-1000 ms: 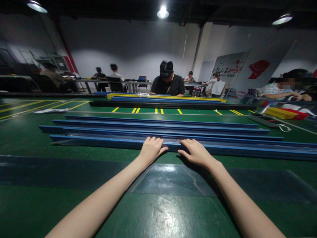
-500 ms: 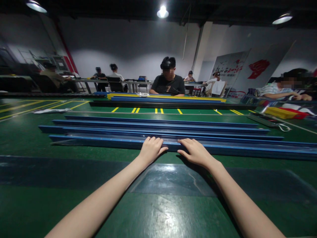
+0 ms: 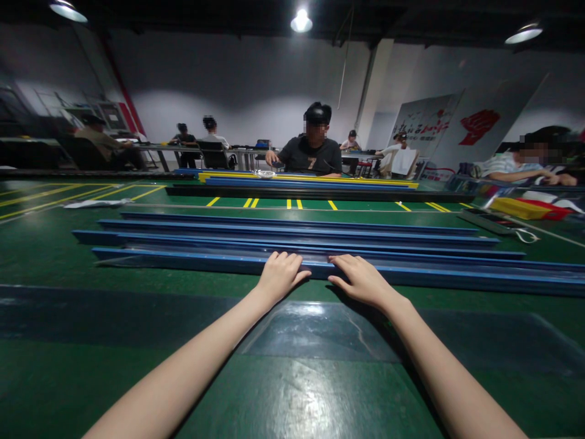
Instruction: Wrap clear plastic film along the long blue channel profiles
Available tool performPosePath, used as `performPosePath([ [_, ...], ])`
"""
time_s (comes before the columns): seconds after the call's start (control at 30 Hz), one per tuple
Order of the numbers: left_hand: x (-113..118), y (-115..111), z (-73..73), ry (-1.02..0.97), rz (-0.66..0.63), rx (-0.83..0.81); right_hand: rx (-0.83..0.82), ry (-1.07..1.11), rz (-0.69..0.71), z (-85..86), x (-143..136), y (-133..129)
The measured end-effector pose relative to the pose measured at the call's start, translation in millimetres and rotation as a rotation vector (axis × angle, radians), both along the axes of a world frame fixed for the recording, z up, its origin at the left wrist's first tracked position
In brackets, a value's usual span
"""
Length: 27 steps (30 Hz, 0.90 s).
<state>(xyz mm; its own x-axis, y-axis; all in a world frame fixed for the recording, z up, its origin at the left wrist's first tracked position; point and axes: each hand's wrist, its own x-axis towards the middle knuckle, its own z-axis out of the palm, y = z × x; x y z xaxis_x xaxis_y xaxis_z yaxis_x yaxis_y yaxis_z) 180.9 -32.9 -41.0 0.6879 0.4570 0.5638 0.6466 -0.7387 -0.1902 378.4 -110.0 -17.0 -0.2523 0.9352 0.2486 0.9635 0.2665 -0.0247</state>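
Note:
A long blue channel strip (image 3: 196, 262) lies across the green tabletop in front of me, and both my hands are on it near its middle. My left hand (image 3: 280, 273) has its fingers bent over the strip's upper edge, with the thumb along the near side. A short gap to the right, my right hand (image 3: 361, 277) holds the same strip, its fingers over the top and its thumb in front. The fingertips are partly hidden behind the edge. Closer to me, a clear plastic sheet (image 3: 315, 341) lies flat under my forearms.
More blue strips (image 3: 292, 231) lie parallel just behind. Farther off are a black strip (image 3: 320, 193), a yellow strip (image 3: 365, 182) and a round shiny dish (image 3: 265, 174). A co-worker (image 3: 315, 152) sits opposite. Yellow and red trays (image 3: 521, 208) stand at the right.
My hands and the blue strip have stayed in place. The co-worker opposite has lifted their head a little and brought a hand up beside the shiny dish.

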Motion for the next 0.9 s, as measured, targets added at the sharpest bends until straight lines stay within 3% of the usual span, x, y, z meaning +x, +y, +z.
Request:
performPosePath([
  [0.9,-0.5,0.7,0.1,0.024,0.007,0.028,0.001,0.019,-0.006,1.7,-1.8,0.7],
])
